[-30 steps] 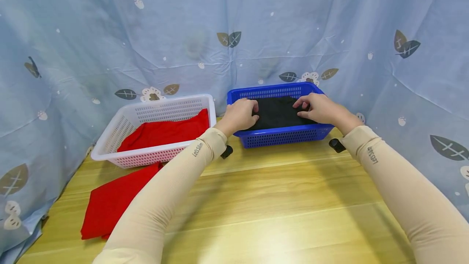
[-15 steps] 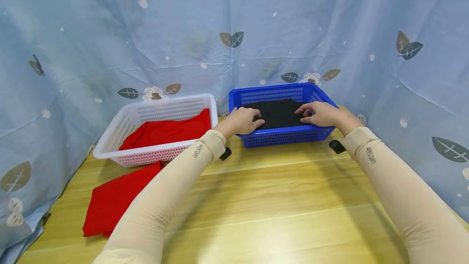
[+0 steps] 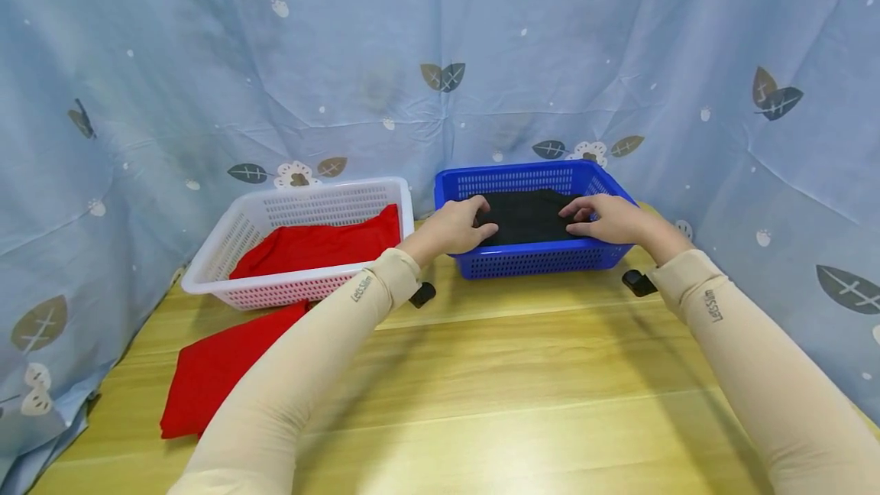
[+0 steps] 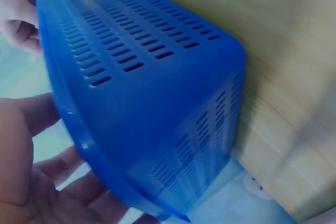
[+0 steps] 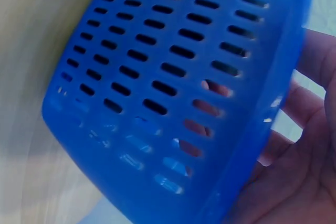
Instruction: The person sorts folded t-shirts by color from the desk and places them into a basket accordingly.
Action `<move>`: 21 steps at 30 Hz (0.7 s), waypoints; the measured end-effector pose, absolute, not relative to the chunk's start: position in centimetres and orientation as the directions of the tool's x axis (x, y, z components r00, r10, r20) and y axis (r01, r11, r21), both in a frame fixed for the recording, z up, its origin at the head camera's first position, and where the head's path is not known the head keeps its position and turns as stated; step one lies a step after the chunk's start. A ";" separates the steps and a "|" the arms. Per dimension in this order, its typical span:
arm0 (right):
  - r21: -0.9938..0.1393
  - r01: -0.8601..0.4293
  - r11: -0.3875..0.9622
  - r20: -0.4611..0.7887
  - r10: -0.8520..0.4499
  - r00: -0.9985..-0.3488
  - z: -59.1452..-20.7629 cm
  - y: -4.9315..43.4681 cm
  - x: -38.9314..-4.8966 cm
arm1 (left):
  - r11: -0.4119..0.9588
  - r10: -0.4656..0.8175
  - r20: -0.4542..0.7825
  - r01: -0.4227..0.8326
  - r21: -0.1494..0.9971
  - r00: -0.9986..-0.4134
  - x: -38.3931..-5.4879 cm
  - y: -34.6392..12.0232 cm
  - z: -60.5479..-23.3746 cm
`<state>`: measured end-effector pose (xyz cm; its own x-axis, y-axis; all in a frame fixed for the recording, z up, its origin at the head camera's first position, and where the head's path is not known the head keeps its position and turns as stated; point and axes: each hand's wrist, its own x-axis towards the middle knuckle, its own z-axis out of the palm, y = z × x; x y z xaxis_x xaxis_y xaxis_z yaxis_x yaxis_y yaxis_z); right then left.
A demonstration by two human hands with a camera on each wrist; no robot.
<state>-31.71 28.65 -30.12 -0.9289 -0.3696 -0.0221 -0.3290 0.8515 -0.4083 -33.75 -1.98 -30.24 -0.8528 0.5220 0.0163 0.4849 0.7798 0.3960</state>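
Observation:
A folded black cloth (image 3: 528,214) lies in the blue perforated basket (image 3: 532,260) at the back of the table. My left hand (image 3: 450,229) reaches over the basket's left end, fingers bent loosely and thumb apart from them, at the cloth's left edge. At the opposite end my right hand (image 3: 612,220) extends its fingers over the cloth's right edge. Both wrist views show the hands over the rim, with gaps between thumb and fingers; neither pinches anything visible. Whether the fingertips touch the cloth cannot be made out.
To the left stands a white perforated basket (image 3: 230,250) with a red cloth (image 3: 323,244) inside. Another red folded cloth (image 3: 213,369) lies on the wooden table (image 3: 495,373) in front of it, partly behind my left sleeve. A blue patterned curtain (image 3: 357,44) hangs behind and at the sides.
The black cloth sits a little lower in the blue basket than a second ago, and both hands have lowered slightly with it. The head view has shifted a little; the red cloths lie as before.

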 end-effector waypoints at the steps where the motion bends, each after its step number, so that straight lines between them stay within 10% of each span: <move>1: -0.414 -0.333 0.847 -0.017 -0.373 -0.928 -30.1 28.7 -31.6 | 0.777 0.520 0.021 0.483 0.403 -0.854 -33.5 -2.1 -30.1; 21: -0.511 -0.401 0.760 0.056 -0.436 -0.898 -28.6 24.6 -27.5 | 0.736 0.475 0.108 0.461 0.496 -0.873 -25.7 -10.5 -25.7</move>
